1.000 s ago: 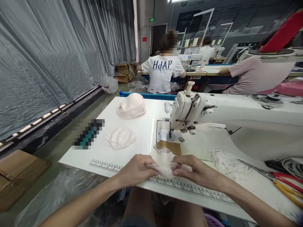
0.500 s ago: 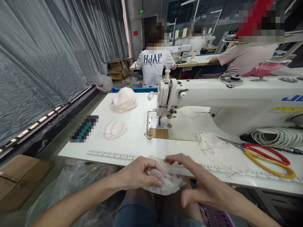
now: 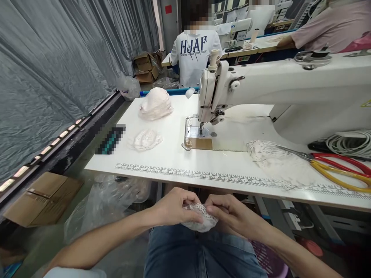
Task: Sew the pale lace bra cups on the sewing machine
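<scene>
My right hand point(image 3: 236, 214), spread and apart half a second ago, has come in to pinch the edge of the white eyelet-lace piece point(image 3: 204, 224), which my left hand point(image 3: 176, 208) also grips between thumb and fingers above my denim-clad lap point(image 3: 199, 251). It should handle light, limp and easily snagged, so gentle edge holds suit it.

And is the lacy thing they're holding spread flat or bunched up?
Bunched up: the lace piece is crumpled between left hand and right hand.

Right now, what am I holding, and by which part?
A white lace piece: your left hand pinches its left side, your right hand its upper right edge.
</scene>
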{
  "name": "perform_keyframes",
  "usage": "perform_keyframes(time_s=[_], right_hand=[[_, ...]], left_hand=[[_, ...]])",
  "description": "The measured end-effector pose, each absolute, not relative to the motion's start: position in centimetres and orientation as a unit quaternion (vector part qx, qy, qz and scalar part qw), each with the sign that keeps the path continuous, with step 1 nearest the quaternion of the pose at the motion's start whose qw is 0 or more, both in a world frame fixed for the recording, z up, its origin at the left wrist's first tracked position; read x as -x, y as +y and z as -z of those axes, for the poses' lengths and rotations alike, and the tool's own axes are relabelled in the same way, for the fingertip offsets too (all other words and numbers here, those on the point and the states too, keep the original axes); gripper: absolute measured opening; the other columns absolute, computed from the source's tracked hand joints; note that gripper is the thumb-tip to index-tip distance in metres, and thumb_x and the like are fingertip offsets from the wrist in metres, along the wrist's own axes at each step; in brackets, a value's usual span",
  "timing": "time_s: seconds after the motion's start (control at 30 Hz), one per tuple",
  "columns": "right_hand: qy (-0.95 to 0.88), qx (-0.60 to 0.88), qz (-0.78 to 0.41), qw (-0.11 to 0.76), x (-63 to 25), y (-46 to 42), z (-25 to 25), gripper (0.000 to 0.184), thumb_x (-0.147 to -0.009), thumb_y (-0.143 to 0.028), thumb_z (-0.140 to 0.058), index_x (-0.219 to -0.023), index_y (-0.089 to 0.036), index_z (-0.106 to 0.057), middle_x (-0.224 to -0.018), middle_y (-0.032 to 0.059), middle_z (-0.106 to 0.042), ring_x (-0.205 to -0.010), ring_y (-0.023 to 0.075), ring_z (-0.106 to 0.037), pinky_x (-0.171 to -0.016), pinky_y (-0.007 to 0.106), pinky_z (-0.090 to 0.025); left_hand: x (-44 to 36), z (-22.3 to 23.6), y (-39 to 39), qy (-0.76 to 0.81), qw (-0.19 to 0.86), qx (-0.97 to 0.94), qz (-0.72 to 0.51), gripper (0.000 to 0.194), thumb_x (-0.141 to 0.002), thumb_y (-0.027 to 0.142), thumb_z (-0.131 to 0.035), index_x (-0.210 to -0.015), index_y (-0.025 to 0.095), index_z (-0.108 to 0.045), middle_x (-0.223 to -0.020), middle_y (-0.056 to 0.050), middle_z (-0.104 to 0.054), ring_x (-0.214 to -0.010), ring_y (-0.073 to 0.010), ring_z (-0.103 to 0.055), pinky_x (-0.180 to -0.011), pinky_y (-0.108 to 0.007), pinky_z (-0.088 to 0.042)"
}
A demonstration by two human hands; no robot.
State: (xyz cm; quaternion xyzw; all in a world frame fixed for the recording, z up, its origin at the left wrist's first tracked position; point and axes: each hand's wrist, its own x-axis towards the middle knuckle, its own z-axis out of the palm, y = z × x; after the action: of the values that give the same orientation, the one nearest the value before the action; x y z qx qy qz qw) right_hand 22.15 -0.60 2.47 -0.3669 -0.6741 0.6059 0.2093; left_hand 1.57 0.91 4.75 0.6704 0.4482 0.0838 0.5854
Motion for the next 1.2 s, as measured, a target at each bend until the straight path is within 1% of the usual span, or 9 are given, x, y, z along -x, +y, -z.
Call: perform_keyframes(time_s=[0.1, 0.23, 0.37, 0.57, 0.77, 0.9, 0.97, 1.13, 1.2], right_hand=[[-0.656, 0.369, -0.621, 0.219, -22.0, -1.0, -2.0, 0.038, -0.088, -0.048, -0.047, -0.072, -0.014, -0.056, -0.062, -0.003, -0.042, -0.057, 0.009, -0.035, -0.052, 0.022, -0.028], [-0.642, 0.374, -0.643, 0.186, -21.9, -1.3, -1.6, 0.031, -0.076, -0.045, -0.065, -0.075, -0.015, -0.057, -0.061, -0.0052, -0.038, -0.057, 0.0081, -0.031, -0.05, 0.021, -0.024], [-0.619, 0.359, -0.678, 0.169, -21.6, -1.4, -1.1, 0.031, -0.079, -0.044, -0.062, -0.076, -0.014, -0.058, -0.062, -0.0041, -0.043, -0.057, 0.0083, -0.035, -0.051, 0.021, -0.027], [-0.6, 0.327, -0.708, 0.179, -21.9, -1.2, -0.6, 0.025, -0.08, -0.038, -0.062, -0.081, -0.013, -0.062, -0.071, 0.0, -0.053, -0.063, 0.0101, -0.044, -0.058, 0.022, -0.034], [-0.582, 0.315, -0.728, 0.181, -21.9, -0.8, -0.6, 0.028, -0.08, -0.04, -0.061, -0.077, -0.013, -0.06, -0.067, -0.002, -0.047, -0.059, 0.0085, -0.038, -0.054, 0.021, -0.029], [-0.602, 0.325, -0.71, 0.17, -22.0, -0.7, -0.8, 0.029, -0.081, -0.043, -0.059, -0.077, -0.014, -0.059, -0.063, -0.0036, -0.044, -0.057, 0.008, -0.035, -0.052, 0.021, -0.027], [-0.608, 0.332, -0.702, 0.165, -22.2, -0.8, -0.8, 0.03, -0.083, -0.043, -0.058, -0.078, -0.014, -0.06, -0.063, -0.0035, -0.045, -0.057, 0.008, -0.035, -0.052, 0.021, -0.028], [-0.61, 0.345, -0.69, 0.18, -22.3, -0.9, -0.6, 0.029, -0.078, -0.043, -0.063, -0.081, -0.014, -0.061, -0.072, -0.0006, -0.053, -0.065, 0.0103, -0.044, -0.058, 0.021, -0.034], [-0.603, 0.35, -0.69, 0.195, -22.0, -0.9, -0.5, 0.029, -0.077, -0.043, -0.064, -0.079, -0.014, -0.062, -0.071, -0.0006, -0.053, -0.064, 0.0102, -0.045, -0.057, 0.021, -0.035]], left_hand=[[-1.5, -4.4, 0.8, 0.45, 0.593, -0.662, -0.079, 0.027, -0.068, 0.036, -0.069, -0.079, 0.012, -0.067, -0.063, 0.001, -0.059, -0.055, -0.0095, -0.047, -0.05, -0.018, -0.032], [-0.7, -3.6, 0.4, 0.461, 0.608, -0.64, -0.088, 0.025, -0.07, 0.033, -0.067, -0.082, 0.012, -0.067, -0.061, 0.001, -0.058, -0.054, -0.0089, -0.046, -0.05, -0.018, -0.033], [0.1, -2.8, 0.0, 0.481, 0.629, -0.601, -0.109, 0.021, -0.073, 0.03, -0.064, -0.085, 0.012, -0.064, -0.056, 0.003, -0.054, -0.05, -0.0076, -0.043, -0.048, -0.018, -0.031], [0.4, -2.8, 0.1, 0.501, 0.676, -0.526, -0.123, 0.022, -0.073, 0.032, -0.066, -0.078, 0.011, -0.059, -0.065, 0.0, -0.057, -0.058, -0.0095, -0.049, -0.053, -0.019, -0.036], [0.9, -3.0, 0.2, 0.465, 0.719, -0.501, -0.127, 0.027, -0.072, 0.036, -0.069, -0.08, 0.011, -0.062, -0.071, -0.002, -0.059, -0.065, -0.0098, -0.051, -0.06, -0.021, -0.04], [0.3, -3.1, 0.5, 0.451, 0.724, -0.513, -0.094, 0.025, -0.07, 0.032, -0.071, -0.082, 0.011, -0.065, -0.061, 0.002, -0.056, -0.056, -0.0071, -0.046, -0.054, -0.018, -0.037], [-0.2, -3.1, 0.7, 0.459, 0.71, -0.526, -0.09, 0.022, -0.071, 0.032, -0.07, -0.078, 0.011, -0.065, -0.057, 0.002, -0.054, -0.053, -0.0065, -0.045, -0.052, -0.018, -0.036], [-0.6, -3.0, 0.8, 0.486, 0.694, -0.519, -0.114, 0.022, -0.071, 0.032, -0.069, -0.075, 0.01, -0.065, -0.062, -0.001, -0.06, -0.057, -0.0087, -0.051, -0.055, -0.019, -0.038], [-0.4, -3.0, 0.7, 0.491, 0.692, -0.517, -0.118, 0.023, -0.071, 0.033, -0.068, -0.076, 0.01, -0.065, -0.062, -0.001, -0.06, -0.057, -0.0087, -0.051, -0.055, -0.019, -0.038]])
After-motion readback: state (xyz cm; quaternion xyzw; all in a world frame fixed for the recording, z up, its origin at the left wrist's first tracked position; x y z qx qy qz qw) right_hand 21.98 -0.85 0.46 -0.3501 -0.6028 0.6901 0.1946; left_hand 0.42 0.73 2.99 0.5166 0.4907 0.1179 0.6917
